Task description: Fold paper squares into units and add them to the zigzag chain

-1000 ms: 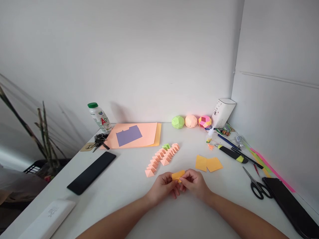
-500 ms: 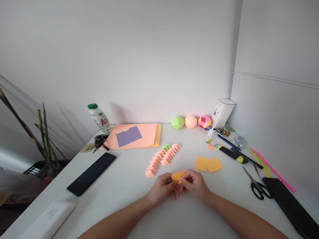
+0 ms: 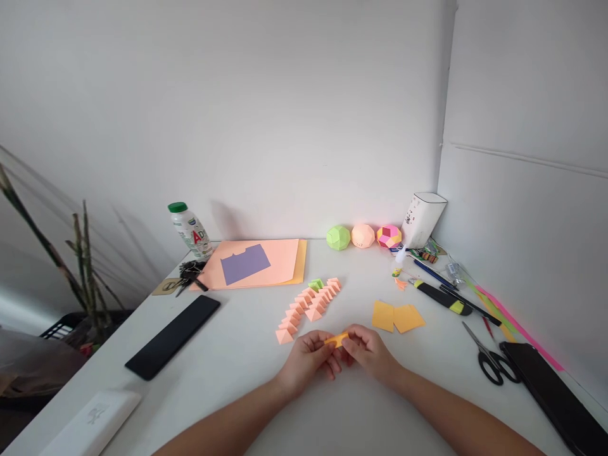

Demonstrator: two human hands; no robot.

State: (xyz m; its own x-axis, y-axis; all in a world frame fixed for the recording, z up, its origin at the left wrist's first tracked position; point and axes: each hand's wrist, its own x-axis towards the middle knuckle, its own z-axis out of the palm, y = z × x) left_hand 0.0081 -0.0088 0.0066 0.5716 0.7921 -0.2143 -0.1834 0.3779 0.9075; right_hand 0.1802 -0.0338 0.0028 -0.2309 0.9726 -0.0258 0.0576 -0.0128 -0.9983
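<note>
**Both hands pinch a small folded orange paper near the front edge**

The left hand (image 3: 308, 360) and right hand (image 3: 369, 352) meet over the middle of the white worktop (image 3: 237, 386), a little in from its near edge. Each has thumb and fingertips closed on one end of the orange paper piece (image 3: 336, 340), which is held just above the surface. Its long axis runs left to right, with the right end slightly higher. It shows as a narrow strip.

Just beyond the hands, a double row of peach folded units (image 3: 308, 307) slants toward the far edge; they are packed too tightly to count. One green folded unit (image 3: 316, 284) sits at the far end of the row. Two orange squares (image 3: 398, 317) lie touching each other, near the right hand.

Along the far edge stand three paper balls (image 3: 363, 236), one green, one peach and one pink and yellow. A white box (image 3: 422, 218) stands in the far right corner. Toward the far left corner lie stacked peach sheets (image 3: 280, 259) with one purple cut-out (image 3: 244, 263) on top, one bottle (image 3: 190, 231) and a bunch of keys (image 3: 187, 273).

By the right edge lie one utility knife (image 3: 441, 296), one pair of scissors (image 3: 494, 362) and one dark flat device (image 3: 553, 392). By the left edge lie a black slab (image 3: 173, 337) and a white case (image 3: 88, 421). Nothing lies between the hands and the near edge.
</note>
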